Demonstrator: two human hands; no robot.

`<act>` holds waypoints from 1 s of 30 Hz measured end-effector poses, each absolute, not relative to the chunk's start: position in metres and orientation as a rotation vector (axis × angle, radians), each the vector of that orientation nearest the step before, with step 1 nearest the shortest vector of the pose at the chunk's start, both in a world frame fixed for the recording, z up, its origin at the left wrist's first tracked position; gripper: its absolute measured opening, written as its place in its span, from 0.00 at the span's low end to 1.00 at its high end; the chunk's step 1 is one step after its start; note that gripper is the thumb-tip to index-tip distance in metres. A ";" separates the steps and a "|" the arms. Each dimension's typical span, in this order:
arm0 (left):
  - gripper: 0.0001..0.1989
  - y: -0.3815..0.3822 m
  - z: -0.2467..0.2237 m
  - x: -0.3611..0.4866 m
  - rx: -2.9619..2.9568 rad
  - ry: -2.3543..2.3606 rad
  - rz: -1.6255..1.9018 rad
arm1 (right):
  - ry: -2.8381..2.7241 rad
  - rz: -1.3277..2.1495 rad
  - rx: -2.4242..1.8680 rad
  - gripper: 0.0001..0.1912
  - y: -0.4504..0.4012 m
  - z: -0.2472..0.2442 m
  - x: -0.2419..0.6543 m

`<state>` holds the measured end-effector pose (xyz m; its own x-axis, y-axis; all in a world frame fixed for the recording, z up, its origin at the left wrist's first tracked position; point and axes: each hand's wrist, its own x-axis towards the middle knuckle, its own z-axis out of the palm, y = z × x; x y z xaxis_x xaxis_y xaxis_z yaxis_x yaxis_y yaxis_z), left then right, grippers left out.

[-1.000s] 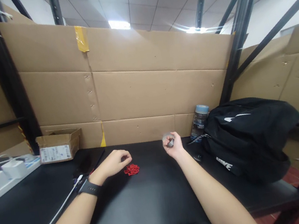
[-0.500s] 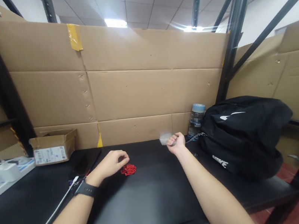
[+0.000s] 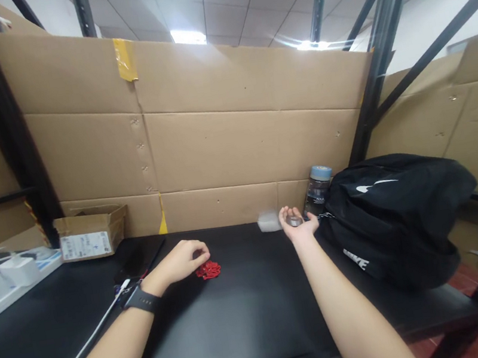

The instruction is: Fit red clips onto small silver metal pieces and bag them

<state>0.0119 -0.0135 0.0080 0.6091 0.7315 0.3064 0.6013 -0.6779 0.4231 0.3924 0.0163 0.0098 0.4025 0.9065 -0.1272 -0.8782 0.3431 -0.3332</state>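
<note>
A small heap of thin red pieces (image 3: 209, 270), too small to name for certain, lies on the black table. Right at its upper left edge is my left hand (image 3: 185, 261), fingers curled down and thumb and fingertips close together; whatever is between them is hidden. My right hand (image 3: 300, 231) is turned palm up farther right, its fingers loosely curled upward and the thumb out to the side. A small round silvery object (image 3: 293, 220) rests in that palm. Just left of the right fingers, a translucent white box (image 3: 268, 221) stands by the cardboard.
A water bottle with a blue cap (image 3: 317, 191) and a black backpack (image 3: 402, 219) stand at the right. On the left are an open cardboard box (image 3: 86, 244), a dark phone (image 3: 131, 259) with a white cable, and a power strip (image 3: 47, 268). Cardboard wall (image 3: 216, 146) behind.
My right hand has moved slightly right and opened from a closed fist, showing the round silvery object in its palm. My left hand stays at the red pieces.
</note>
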 end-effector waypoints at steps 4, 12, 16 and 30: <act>0.12 -0.015 0.010 0.012 2.558 1.078 0.665 | -0.113 1.163 -0.256 0.17 0.010 0.016 0.402; 0.13 -0.014 0.007 0.012 2.546 1.066 0.642 | -0.075 1.063 -0.383 0.13 0.011 0.014 0.402; 0.13 -0.014 0.009 0.012 2.548 1.049 0.643 | -0.306 1.003 -0.723 0.09 0.016 0.015 0.398; 0.14 -0.014 0.009 0.011 2.528 1.030 0.604 | -1.245 0.631 -1.366 0.05 0.019 -0.011 0.320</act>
<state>0.0109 -0.0144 0.0091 0.6464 0.7195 0.2540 0.5731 -0.6776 0.4608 0.3199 0.0192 -0.0111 0.2987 0.9120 0.2811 0.3127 0.1848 -0.9317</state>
